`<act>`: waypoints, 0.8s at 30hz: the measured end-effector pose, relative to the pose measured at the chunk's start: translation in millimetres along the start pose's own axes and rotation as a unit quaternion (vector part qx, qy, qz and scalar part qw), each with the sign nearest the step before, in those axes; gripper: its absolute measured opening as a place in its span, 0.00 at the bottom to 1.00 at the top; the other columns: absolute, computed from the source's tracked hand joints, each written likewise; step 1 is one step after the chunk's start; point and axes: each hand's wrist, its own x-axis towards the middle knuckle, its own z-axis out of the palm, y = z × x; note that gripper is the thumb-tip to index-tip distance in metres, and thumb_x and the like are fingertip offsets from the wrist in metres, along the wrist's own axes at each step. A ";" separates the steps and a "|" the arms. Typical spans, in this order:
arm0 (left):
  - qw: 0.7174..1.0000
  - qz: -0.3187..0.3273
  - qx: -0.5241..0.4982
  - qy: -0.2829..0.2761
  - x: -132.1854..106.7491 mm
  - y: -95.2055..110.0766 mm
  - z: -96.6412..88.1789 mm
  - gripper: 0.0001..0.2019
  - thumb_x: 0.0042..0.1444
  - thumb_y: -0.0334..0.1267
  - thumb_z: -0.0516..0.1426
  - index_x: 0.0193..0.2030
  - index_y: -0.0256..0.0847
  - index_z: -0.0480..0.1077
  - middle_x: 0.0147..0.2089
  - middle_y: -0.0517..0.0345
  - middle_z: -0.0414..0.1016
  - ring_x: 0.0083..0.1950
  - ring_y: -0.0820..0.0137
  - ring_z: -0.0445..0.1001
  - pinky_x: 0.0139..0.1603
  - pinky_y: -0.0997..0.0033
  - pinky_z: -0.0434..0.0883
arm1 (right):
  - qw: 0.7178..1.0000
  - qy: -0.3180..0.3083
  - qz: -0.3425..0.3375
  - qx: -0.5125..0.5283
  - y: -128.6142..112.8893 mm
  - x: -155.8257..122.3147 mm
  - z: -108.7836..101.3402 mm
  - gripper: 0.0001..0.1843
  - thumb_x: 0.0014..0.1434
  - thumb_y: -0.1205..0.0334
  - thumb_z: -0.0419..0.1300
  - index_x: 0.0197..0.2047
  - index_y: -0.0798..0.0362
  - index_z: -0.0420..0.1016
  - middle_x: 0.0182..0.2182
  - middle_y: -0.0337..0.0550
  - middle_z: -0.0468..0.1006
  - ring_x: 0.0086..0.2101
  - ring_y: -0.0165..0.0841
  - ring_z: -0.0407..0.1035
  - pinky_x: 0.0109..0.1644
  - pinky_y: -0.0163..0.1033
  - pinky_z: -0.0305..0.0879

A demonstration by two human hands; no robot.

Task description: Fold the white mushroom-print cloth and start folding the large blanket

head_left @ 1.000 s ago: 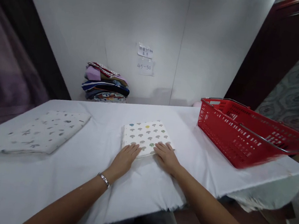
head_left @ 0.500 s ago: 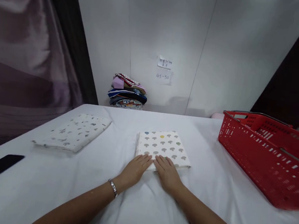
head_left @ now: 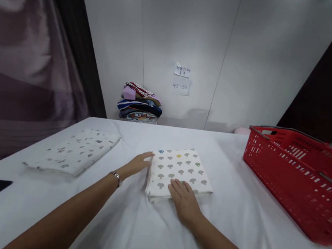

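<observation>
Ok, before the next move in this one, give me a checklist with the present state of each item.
1. Right hand flat on the mushroom-print cloth: ok, it lies over the near edge.
2. Left hand gripping the cloth's far left corner: cannot tell; its fingertips are right at the corner.
3. Cloth's layers flush at the near left corner: not ok, a lower layer shows beyond the top one.
4. Second printed cloth apart from this one: ok, off to the left.
5. Red basket clear of both hands: ok.
6. Basket's contents: cannot tell, its floor is hidden.
</observation>
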 end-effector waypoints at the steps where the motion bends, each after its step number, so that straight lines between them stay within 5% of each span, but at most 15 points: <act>1: 0.999 -0.042 -0.005 0.031 11.9 -1.8 3.0 0.23 0.53 0.40 0.53 0.57 0.40 0.65 0.61 0.50 0.65 0.60 0.63 0.65 0.57 0.66 0.65 | 1.000 0.002 0.000 0.003 -0.3 0.0 -0.3 0.31 0.57 0.76 0.47 0.63 0.52 0.56 0.62 0.48 0.59 0.61 0.39 0.52 0.62 0.54 0.51; 4: 0.991 -0.112 0.007 0.070 43.1 -4.7 18.0 0.27 0.55 0.47 0.52 0.59 0.34 0.61 0.59 0.42 0.67 0.57 0.60 0.68 0.54 0.65 0.66 | 1.000 0.000 -0.002 0.008 -1.2 0.1 -1.8 0.31 0.57 0.74 0.47 0.64 0.51 0.55 0.62 0.48 0.58 0.61 0.40 0.52 0.62 0.54 0.51; 8: 0.988 -0.125 0.042 0.075 69.0 -4.1 37.0 0.26 0.53 0.46 0.55 0.56 0.33 0.63 0.59 0.39 0.66 0.58 0.57 0.67 0.54 0.64 0.65 | 1.000 -0.015 0.011 0.011 -4.4 1.3 -6.4 0.28 0.61 0.68 0.48 0.64 0.50 0.54 0.62 0.47 0.58 0.61 0.40 0.51 0.63 0.54 0.49; 18: 0.980 -0.108 0.128 0.103 75.6 1.8 42.2 0.16 0.57 0.40 0.49 0.49 0.36 0.68 0.52 0.43 0.71 0.53 0.58 0.70 0.51 0.62 0.66 | 0.999 -0.046 0.024 0.012 -11.1 2.6 -13.5 0.26 0.62 0.58 0.52 0.63 0.41 0.55 0.65 0.48 0.52 0.62 0.45 0.48 0.61 0.59 0.46; 21: 0.978 -0.029 0.159 0.130 54.5 21.4 45.3 0.20 0.57 0.41 0.50 0.55 0.36 0.65 0.59 0.43 0.65 0.61 0.58 0.62 0.58 0.58 0.61 | 0.998 -0.047 0.025 0.012 -11.2 3.0 -14.3 0.26 0.62 0.57 0.52 0.63 0.42 0.55 0.65 0.49 0.52 0.62 0.46 0.47 0.61 0.59 0.46; 24: 0.962 0.137 0.197 0.129 13.4 38.4 59.1 0.22 0.60 0.45 0.48 0.57 0.36 0.63 0.63 0.44 0.60 0.64 0.59 0.57 0.63 0.56 0.55 | 0.999 -0.044 0.024 0.010 -11.4 4.4 -14.1 0.26 0.62 0.57 0.52 0.63 0.42 0.56 0.64 0.50 0.52 0.62 0.46 0.47 0.61 0.59 0.45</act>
